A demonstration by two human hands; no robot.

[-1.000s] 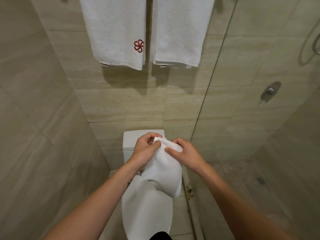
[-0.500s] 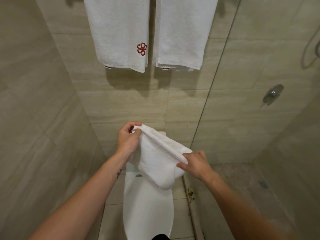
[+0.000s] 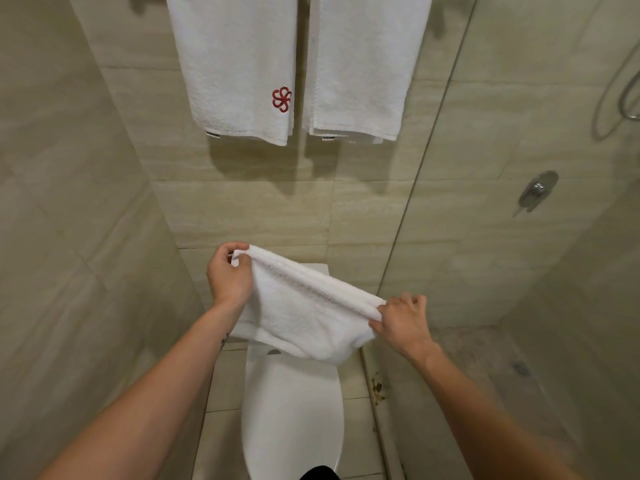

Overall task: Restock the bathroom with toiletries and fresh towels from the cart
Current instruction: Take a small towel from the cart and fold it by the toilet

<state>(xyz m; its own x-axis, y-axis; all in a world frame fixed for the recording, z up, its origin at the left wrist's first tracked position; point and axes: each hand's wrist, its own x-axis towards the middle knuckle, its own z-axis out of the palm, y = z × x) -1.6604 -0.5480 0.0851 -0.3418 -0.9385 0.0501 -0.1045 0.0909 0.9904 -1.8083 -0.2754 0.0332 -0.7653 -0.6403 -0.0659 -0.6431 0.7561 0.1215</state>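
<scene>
Over the closed toilet lid [image 3: 294,410] we hold a small white towel [image 3: 304,317] stretched between both hands, clear of the lid and in front of the tank [image 3: 320,269], of which only a top corner shows behind the cloth. Our left hand [image 3: 230,278] is the higher one; its grip is closed on the towel's upper left corner, with thumb and curled fingers pinching the folded edge. Our right hand [image 3: 401,320] sits lower and to the right, and its grip pinches the opposite end of the same edge, the fingers bent round the cloth. The top edge runs on a slant, down from left to right, and the rest of the towel hangs below it in a soft sag that, from our view, overlaps the back of the lid. On the tiled wall [image 3: 242,209] above, two larger white towels hang side by side, near each other but apart. The left hanging towel [image 3: 239,64] bears a red flower-like emblem [image 3: 281,99] near its lower right corner, and the right hanging towel [image 3: 363,64] shows layered hems at the bottom. To our right stands a glass shower screen [image 3: 467,202]. Through it we see a chrome mixer valve [image 3: 538,190], a loop of shower hose [image 3: 623,91] and a floor drain [image 3: 519,368].
</scene>
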